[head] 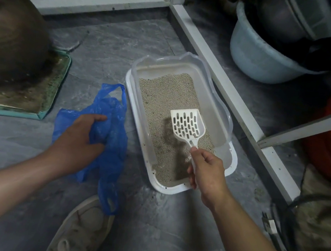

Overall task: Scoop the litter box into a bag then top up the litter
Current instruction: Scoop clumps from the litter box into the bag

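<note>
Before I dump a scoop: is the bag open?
No. The bag lies crumpled flat on the floor, mouth closed, left hand on it.

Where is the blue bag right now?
Head view, left of centre: the blue bag lies crumpled on the floor beside the litter box, with the left hand gripping it.

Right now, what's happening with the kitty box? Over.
Left hand gripping blue bag on floor. Right hand holds scoop over litter box, scoop nearly empty. Nothing in the way.
</note>
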The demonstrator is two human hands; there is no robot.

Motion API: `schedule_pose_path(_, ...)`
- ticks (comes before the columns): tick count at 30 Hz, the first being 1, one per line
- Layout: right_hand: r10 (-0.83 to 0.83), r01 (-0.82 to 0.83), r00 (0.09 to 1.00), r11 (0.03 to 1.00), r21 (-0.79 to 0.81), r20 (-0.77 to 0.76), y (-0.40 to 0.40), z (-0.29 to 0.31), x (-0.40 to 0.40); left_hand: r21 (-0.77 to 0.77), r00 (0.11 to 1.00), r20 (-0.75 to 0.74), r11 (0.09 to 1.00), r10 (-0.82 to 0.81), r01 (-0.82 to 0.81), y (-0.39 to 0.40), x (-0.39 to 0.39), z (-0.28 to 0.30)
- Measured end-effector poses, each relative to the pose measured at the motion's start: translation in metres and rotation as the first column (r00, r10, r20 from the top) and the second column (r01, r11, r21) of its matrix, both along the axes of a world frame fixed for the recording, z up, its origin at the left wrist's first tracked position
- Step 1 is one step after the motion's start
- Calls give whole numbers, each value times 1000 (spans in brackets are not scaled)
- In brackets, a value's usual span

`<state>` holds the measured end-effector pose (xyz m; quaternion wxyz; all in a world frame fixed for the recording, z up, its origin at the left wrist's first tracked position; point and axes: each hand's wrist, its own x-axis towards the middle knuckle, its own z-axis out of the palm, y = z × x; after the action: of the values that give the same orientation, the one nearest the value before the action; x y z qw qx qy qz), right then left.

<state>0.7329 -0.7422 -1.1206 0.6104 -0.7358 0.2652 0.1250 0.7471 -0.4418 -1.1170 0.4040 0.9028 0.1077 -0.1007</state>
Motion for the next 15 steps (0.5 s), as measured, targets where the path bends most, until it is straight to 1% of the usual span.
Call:
schedule_pose_path(4,-23,23,1000,1000,-1,4,-3,2,-2,9,1000,-4,1000,1,-1,0,-2,1)
schedule_pose_path(9,-9,8,999,1000,-26,-39,-4,2,-7,9,1000,-10,1000,2,-2,3,-4,0)
schedule_pose_path(15,1,0,1000,1000,23,-20,-3,13,-7,-9,999,-7,999,48,-48,5,-5,5)
